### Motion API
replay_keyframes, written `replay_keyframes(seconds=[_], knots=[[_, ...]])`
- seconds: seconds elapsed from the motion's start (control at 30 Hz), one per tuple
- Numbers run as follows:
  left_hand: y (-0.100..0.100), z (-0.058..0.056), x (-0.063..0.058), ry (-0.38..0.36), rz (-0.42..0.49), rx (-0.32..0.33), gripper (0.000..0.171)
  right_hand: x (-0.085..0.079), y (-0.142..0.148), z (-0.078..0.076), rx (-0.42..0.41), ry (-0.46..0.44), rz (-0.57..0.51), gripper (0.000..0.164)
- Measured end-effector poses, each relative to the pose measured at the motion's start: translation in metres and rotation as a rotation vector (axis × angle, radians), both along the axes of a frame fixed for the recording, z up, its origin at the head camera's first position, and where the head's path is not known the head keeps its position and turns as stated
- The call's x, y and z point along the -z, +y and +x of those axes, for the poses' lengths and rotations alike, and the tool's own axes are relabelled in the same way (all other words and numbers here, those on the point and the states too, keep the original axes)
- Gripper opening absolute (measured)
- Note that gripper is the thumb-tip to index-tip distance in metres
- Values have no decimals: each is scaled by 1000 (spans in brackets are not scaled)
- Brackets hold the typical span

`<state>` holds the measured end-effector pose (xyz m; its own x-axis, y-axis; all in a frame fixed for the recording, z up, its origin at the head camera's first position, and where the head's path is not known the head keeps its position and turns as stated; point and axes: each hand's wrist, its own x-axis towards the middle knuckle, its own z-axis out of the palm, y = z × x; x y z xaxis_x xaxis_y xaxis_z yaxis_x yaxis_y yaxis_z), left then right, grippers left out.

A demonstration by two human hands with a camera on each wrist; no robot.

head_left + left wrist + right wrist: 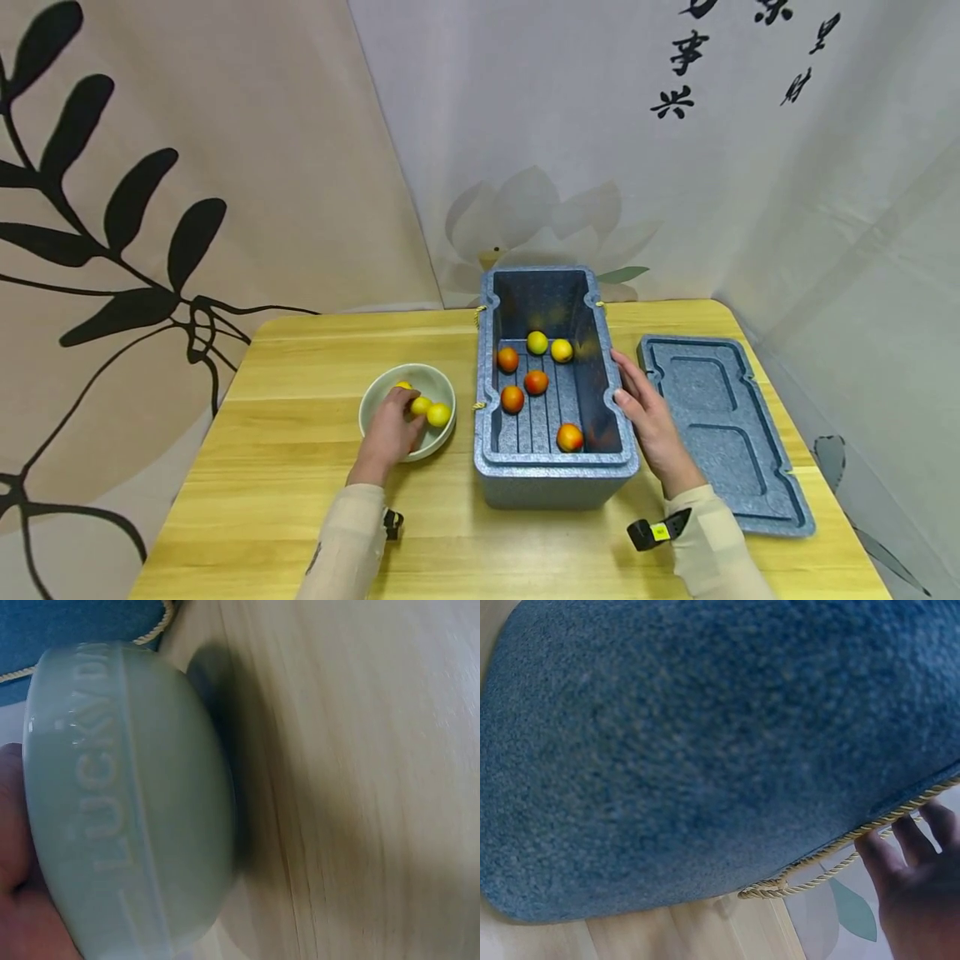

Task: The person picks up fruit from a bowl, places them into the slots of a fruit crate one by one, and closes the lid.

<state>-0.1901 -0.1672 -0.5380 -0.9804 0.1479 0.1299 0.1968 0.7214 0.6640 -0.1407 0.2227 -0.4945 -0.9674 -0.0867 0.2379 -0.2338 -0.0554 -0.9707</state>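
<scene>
My left hand [392, 429] reaches into a pale green bowl [369, 408] left of the box, thumb and fingers curled on a small round yellow fruit [422, 406]. Another yellow fruit [438, 414] lies beside it, and one more shows behind the fingers. The left wrist view shows raised lettering on the bowl [142, 802]; the fingertips are hidden there. My right hand [652, 421] rests with extended fingers against the right side of a grey-blue foam box [555, 487]. Inside the box lie two yellow fruits [537, 342] and several red-orange ones [536, 382].
The box's lid [727, 433] lies flat at the right of the wooden table [300, 467], close by my right forearm. A twisted gold cord [810, 881] runs along the box side near the right fingers. Printed curtains [525, 125] hang behind the table.
</scene>
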Motion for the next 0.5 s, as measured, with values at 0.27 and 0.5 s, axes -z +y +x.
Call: replay_keyframes(seconds=[0.27, 0.5], knots=[[0, 2, -4, -13, 103, -59, 41, 0, 0, 0, 0, 7, -9, 49], [-1, 2, -4, 9, 246, -80, 38, -1, 0, 1, 3, -10, -5, 49]])
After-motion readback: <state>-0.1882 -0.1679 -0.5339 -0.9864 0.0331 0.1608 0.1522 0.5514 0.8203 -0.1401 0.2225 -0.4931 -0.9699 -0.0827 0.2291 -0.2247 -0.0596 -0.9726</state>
